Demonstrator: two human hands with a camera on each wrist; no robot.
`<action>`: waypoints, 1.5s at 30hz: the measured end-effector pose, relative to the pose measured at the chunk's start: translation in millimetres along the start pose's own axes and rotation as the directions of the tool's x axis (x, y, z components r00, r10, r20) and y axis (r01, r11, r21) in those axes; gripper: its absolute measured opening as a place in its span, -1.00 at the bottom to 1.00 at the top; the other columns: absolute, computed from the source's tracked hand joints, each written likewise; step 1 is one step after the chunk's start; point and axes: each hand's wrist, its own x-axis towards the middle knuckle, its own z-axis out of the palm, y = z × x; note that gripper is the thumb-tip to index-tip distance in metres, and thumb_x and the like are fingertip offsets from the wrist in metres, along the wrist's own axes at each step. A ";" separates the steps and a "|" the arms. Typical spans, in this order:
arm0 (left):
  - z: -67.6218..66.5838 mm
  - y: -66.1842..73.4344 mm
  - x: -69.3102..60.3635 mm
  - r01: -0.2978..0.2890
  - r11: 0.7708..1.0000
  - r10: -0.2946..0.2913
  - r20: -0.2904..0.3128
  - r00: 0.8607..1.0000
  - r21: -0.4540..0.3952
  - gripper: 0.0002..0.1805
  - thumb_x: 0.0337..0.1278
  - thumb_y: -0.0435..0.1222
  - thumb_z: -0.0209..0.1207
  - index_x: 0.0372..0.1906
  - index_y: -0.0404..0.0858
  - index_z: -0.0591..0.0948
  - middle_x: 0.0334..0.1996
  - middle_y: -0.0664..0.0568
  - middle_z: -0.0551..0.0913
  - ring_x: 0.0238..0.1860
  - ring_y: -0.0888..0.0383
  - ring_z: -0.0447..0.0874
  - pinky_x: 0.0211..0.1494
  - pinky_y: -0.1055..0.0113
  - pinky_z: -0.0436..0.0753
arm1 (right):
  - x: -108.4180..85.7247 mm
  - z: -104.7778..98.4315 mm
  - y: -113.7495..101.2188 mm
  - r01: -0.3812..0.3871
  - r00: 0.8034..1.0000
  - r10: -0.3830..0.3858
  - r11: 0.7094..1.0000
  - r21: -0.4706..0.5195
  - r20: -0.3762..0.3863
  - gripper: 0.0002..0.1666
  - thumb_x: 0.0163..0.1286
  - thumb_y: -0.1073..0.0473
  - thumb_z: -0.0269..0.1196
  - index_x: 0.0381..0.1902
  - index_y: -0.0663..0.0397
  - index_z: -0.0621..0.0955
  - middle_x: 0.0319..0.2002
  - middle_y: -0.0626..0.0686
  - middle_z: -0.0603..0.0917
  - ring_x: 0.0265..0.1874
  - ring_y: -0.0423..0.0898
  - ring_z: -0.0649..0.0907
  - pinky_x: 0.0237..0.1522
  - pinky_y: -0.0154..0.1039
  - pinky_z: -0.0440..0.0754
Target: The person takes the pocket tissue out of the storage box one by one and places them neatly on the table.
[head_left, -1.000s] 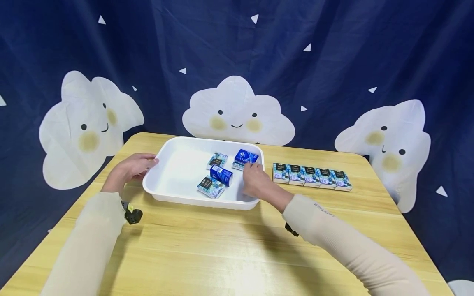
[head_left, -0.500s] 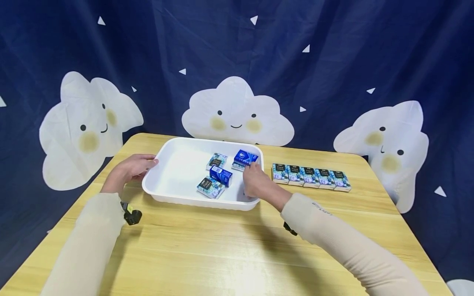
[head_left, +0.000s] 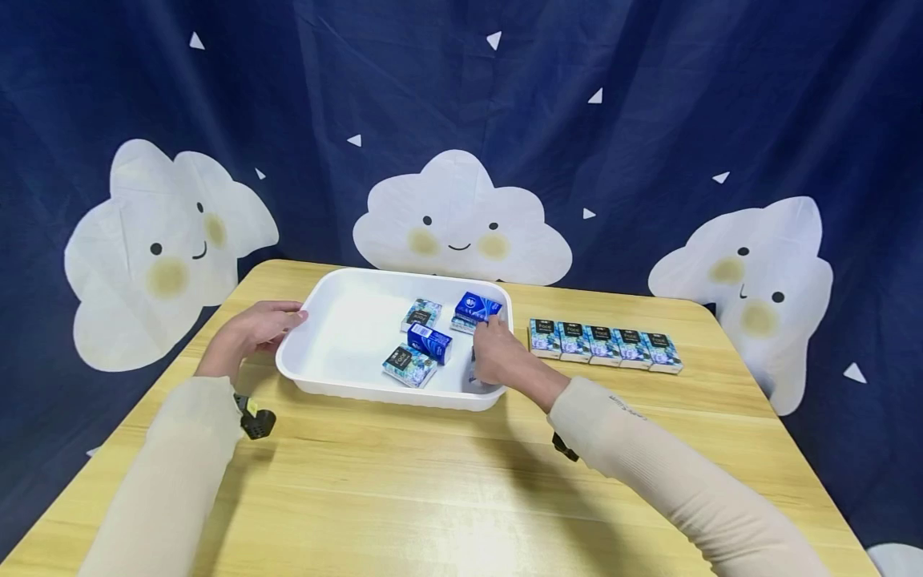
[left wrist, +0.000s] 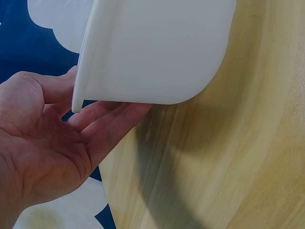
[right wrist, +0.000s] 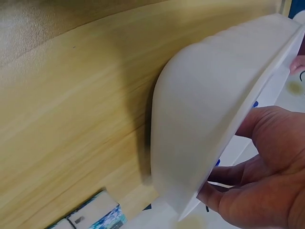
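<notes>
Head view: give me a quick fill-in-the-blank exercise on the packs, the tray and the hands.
The row of floral packs on the table counts ____ packs.
The left hand grips a tray that is ____ in colour.
Near the tray's far right corner, the topmost pack is mainly ____.
From the wearer's viewpoint, the right hand reaches into the tray's ____ end.

Missing words: five; white; blue; right.
</notes>
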 end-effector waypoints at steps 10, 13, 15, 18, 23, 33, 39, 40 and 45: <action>-0.3 -1.1 -0.7 0.007 1.000 -0.007 -0.003 1.000 0.008 -0.29 0.62 -0.01 -0.13 0.63 -0.25 0.04 0.46 -0.33 0.28 0.18 -0.08 0.49 0.00 0.25 0.58 | -0.1 -6.8 2.3 -0.002 1.000 0.001 0.992 0.130 0.013 0.02 0.06 0.35 0.51 0.44 0.33 0.29 0.33 0.40 0.43 0.22 0.18 0.53 0.05 -0.05 0.69; 0.2 -0.5 -0.6 0.009 1.000 -0.009 -0.007 1.000 0.011 -0.30 0.62 -0.01 -0.13 0.63 -0.24 0.04 0.46 -0.32 0.27 0.19 -0.08 0.48 0.03 0.23 0.57 | 0.2 -10.7 2.4 0.001 1.000 -0.002 0.988 0.157 0.002 0.03 0.09 0.36 0.48 0.48 0.32 0.24 0.35 0.41 0.41 0.20 0.18 0.56 0.05 -0.04 0.69; 0.1 -0.5 -0.7 0.006 1.000 -0.006 -0.006 1.000 0.012 -0.29 0.62 -0.01 -0.13 0.63 -0.24 0.04 0.47 -0.32 0.26 0.19 -0.08 0.47 0.05 0.21 0.57 | 0.2 -13.8 2.2 0.001 1.000 0.001 0.985 0.174 -0.013 0.04 0.13 0.35 0.46 0.50 0.31 0.21 0.37 0.42 0.39 0.19 0.19 0.58 0.07 -0.02 0.69; -0.3 -0.1 -1.9 0.001 1.000 -0.001 -0.003 1.000 0.011 -0.29 0.61 0.00 -0.13 0.63 -0.25 0.04 0.47 -0.33 0.25 0.20 -0.08 0.47 0.06 0.21 0.57 | -0.1 -19.0 2.9 0.013 0.999 -0.004 0.981 0.196 -0.045 0.02 0.13 0.35 0.44 0.50 0.31 0.21 0.35 0.41 0.40 0.17 0.18 0.59 0.08 0.00 0.68; -1.2 -0.3 -2.4 -0.005 1.000 0.005 0.005 1.000 0.017 -0.29 0.62 -0.02 -0.14 0.62 -0.26 0.04 0.46 -0.32 0.26 0.18 -0.07 0.47 0.00 0.26 0.58 | -2.5 -30.5 7.4 0.014 0.996 0.010 0.967 0.255 -0.091 0.02 0.06 0.33 0.50 0.45 0.25 0.27 0.29 0.34 0.44 0.18 0.16 0.57 0.16 0.04 0.64; -0.9 -0.8 -3.7 -0.027 1.000 0.027 0.003 1.000 0.013 -0.30 0.62 -0.04 -0.13 0.61 -0.29 0.06 0.45 -0.33 0.28 0.18 -0.07 0.44 -0.02 0.28 0.54 | -8.7 -49.6 31.3 0.002 0.988 0.038 0.966 0.257 -0.148 -0.04 0.10 0.33 0.43 0.44 0.23 0.26 0.21 0.31 0.48 0.11 0.16 0.56 0.18 0.03 0.60; -0.1 -0.3 -3.5 -0.025 1.000 0.025 0.009 1.000 0.006 -0.29 0.62 -0.04 -0.12 0.62 -0.31 0.04 0.47 -0.34 0.26 0.22 -0.09 0.43 0.01 0.27 0.53 | -16.3 -52.3 53.4 -0.003 0.983 0.051 0.965 0.264 -0.175 -0.13 0.10 0.30 0.43 0.33 0.30 0.30 0.14 0.36 0.52 0.11 0.22 0.57 0.16 0.08 0.58; -0.1 -0.1 -3.4 -0.025 1.000 0.025 0.009 1.000 0.005 -0.29 0.62 -0.04 -0.12 0.62 -0.31 0.04 0.46 -0.34 0.27 0.22 -0.08 0.43 0.01 0.27 0.54 | -17.4 -52.1 57.1 -0.009 0.983 0.057 0.964 0.267 -0.174 -0.13 0.10 0.30 0.44 0.32 0.31 0.30 0.14 0.36 0.52 0.11 0.23 0.57 0.15 0.08 0.58; -0.5 0.6 -2.7 -0.031 0.999 0.031 0.010 0.999 0.007 -0.30 0.62 -0.05 -0.12 0.61 -0.32 0.04 0.45 -0.34 0.29 0.19 -0.06 0.47 -0.01 0.29 0.56 | -21.8 -47.9 72.0 -0.036 0.984 0.082 0.960 0.277 -0.156 -0.07 0.10 0.26 0.50 0.36 0.33 0.30 0.18 0.37 0.52 0.10 0.23 0.58 0.08 0.09 0.62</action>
